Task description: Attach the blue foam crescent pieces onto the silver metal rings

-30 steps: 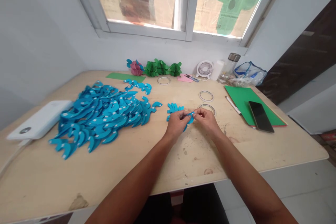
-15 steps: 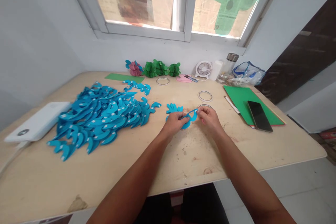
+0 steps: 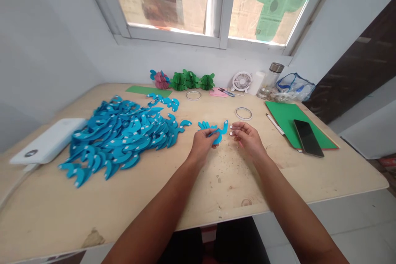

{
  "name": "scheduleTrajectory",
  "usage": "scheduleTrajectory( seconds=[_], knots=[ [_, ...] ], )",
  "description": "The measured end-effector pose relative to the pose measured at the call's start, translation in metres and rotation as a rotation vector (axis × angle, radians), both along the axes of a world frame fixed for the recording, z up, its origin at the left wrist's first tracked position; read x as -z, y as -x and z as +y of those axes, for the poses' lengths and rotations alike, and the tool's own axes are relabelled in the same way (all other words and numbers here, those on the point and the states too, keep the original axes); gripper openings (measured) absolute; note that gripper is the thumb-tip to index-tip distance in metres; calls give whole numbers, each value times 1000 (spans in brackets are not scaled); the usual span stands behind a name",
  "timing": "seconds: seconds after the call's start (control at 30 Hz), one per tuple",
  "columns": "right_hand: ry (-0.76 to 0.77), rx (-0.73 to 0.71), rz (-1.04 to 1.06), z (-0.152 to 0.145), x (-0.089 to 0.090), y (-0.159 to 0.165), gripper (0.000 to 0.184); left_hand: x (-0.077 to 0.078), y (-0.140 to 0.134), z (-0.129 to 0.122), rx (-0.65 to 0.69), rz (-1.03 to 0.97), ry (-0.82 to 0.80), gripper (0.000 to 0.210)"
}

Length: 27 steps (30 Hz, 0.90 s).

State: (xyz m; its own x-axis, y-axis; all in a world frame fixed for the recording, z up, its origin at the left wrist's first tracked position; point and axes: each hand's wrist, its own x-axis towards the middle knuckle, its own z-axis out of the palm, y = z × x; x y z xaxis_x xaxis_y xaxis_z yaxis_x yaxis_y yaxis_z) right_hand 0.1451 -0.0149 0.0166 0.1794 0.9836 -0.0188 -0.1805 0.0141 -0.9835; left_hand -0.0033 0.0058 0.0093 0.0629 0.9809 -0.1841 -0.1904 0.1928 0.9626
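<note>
My left hand [image 3: 202, 144] is closed, thumb and fingers pinching a curved blue paper piece [image 3: 218, 137] above the table. One narrow end of the piece, with a white square on it, points up toward my right hand [image 3: 247, 137]. That hand is apart from the blue piece, fingers loosely curled, with small white squares [image 3: 230, 133] at the fingertips. Just behind my left hand lie more blue paper pieces [image 3: 204, 125], partly hidden. To the left spreads a large pile of curved blue paper pieces [image 3: 123, 132] with white squares on them.
Rolls of tape [image 3: 243, 113] lie behind my hands. A phone [image 3: 308, 137] rests on green sheets [image 3: 286, 119], beside a white pen [image 3: 274, 124]. A white power bank [image 3: 49, 140] is at left. Green paper shapes [image 3: 190, 79], a fan [image 3: 241, 81] and a bottle [image 3: 271, 79] line the wall.
My right hand has come away from the blue piece and moved slightly right, small white squares at its fingertips. The piece stays in my left hand, its free end now tilted up.
</note>
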Motion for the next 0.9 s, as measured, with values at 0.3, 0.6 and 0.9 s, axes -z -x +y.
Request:
scheduleTrajectory(
  seconds=[0.3, 0.6, 0.9],
  knots=[
    [-75, -131, -108, -5, -3, 5, 33, 2, -2, 1, -35, -103, 46, 20],
    [-137, -231, -252, -8, 0, 15, 33, 3, -3, -2, -47, -212, 45, 21],
    [-197, -174, -425, -4, 9, 11, 36, 8, -4, -1, -20, -168, 27, 28]
  ],
)
